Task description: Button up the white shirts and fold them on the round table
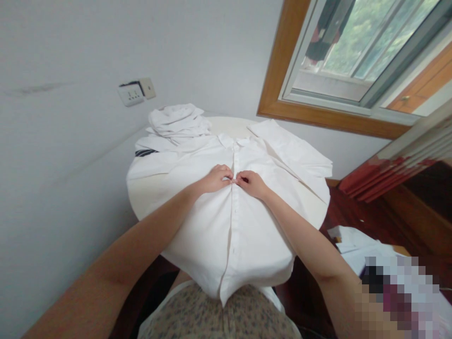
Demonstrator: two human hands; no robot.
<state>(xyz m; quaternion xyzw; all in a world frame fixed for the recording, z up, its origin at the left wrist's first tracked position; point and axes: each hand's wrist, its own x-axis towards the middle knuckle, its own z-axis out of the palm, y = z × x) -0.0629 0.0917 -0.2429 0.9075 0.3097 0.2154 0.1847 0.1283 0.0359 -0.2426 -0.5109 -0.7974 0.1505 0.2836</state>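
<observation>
A white button-up shirt (201, 226) lies face up across a round white table, its collar at the far side and its hem hanging over the near edge. Along the middle runs the front placket, parted a little below the hands. My left hand (218, 179) pinches the placket's edge from the left. From the right, my right hand (250, 182) pinches the same spot, the fingertips of both hands nearly meeting. Any button between them is too small to make out. One sleeve stretches out to the left, while the other lies folded at the right.
The round table (318, 207) stands against the wall. At its back left sits a crumpled pile of white cloth (178, 123). A wall socket (131, 95) is above it. To the right are a wood-framed window (282, 56), a red-and-white curtain (374, 174) and white items (360, 245) low down.
</observation>
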